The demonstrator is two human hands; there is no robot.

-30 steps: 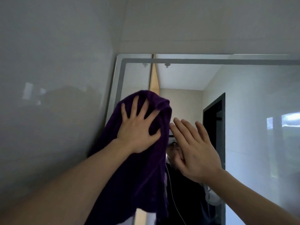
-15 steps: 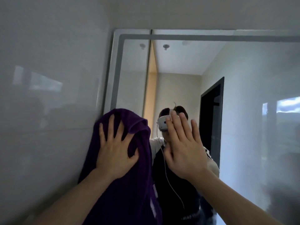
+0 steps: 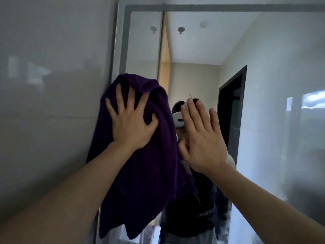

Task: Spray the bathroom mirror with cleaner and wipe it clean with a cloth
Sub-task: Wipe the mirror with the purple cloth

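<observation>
A dark purple cloth [image 3: 146,155] hangs against the left edge of the bathroom mirror [image 3: 263,85], beside the glossy grey wall [image 3: 52,85]. The left hand [image 3: 131,123] presses it flat to the glass, fingers spread wide apart. Just beside it, the right hand [image 3: 202,138] rests flat on the mirror, fingers straight and close together.

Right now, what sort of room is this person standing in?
Most likely a bathroom: a large framed mirror hangs beside a glossy tiled wall, and the left hand presses a purple cloth flat against the glass.
</observation>
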